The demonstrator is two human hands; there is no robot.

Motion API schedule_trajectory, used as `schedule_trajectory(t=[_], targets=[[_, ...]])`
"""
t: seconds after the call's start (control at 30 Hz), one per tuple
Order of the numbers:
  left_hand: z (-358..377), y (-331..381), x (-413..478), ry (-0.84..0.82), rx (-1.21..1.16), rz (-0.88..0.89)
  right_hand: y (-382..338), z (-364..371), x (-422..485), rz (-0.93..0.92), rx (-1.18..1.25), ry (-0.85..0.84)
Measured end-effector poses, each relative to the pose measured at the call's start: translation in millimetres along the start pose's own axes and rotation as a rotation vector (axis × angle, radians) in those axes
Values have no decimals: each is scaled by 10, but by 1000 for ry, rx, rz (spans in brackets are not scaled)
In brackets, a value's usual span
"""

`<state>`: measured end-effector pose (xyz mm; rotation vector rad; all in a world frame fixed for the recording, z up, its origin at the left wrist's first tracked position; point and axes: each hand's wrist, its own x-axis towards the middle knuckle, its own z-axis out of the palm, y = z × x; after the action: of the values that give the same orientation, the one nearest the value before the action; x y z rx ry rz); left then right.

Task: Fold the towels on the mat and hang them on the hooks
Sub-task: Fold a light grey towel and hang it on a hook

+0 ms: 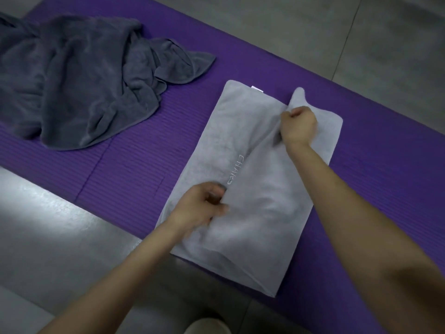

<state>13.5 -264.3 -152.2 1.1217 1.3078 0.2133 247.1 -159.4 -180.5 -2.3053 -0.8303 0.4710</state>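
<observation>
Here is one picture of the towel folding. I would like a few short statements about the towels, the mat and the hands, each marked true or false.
1. The left hand and the right hand both grip the light grey towel. True.
2. The dark grey towel is neatly folded. False: it lies crumpled in a heap.
3. The dark grey towel lies on the purple mat. True.
4. The light grey towel is held up in the air. False: it lies on the mat, and only one flap is lifted.
</observation>
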Motion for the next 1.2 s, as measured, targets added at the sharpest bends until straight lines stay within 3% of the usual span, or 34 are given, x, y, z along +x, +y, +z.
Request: schedule_trajectory(t=[0.17,0.37,0.47,0.57,0.63,0.73,0.83,1.03,1.2], targets=[[-402,-140,-273,64,-145,-13,-490,-17,-134,-150,223,-15],[-568,-536,-282,290,27,-98,-603,684,-413,-133,114,-499],[-521,-591,-280,379,101,-36,-406,430,-483,-178,159,-345],[-480,-599,-301,405,190,-25,40,-47,-406,-186,-117,-19],[-461,-621,-311,420,294,-24,403,-344,-315,-113,-275,103],[-442,-660,-293,474,393,-23,627,-405,-181,-26,-208,-77],[-418,-688,-257,504,444,-26,579,-315,-134,-118,-197,-191],[-406,-581,-67,470,605,65,929,-654,-249,100,-89,-26],[-191,-52,468,240,866,356,1715,-1397,-852,452,29,211]])
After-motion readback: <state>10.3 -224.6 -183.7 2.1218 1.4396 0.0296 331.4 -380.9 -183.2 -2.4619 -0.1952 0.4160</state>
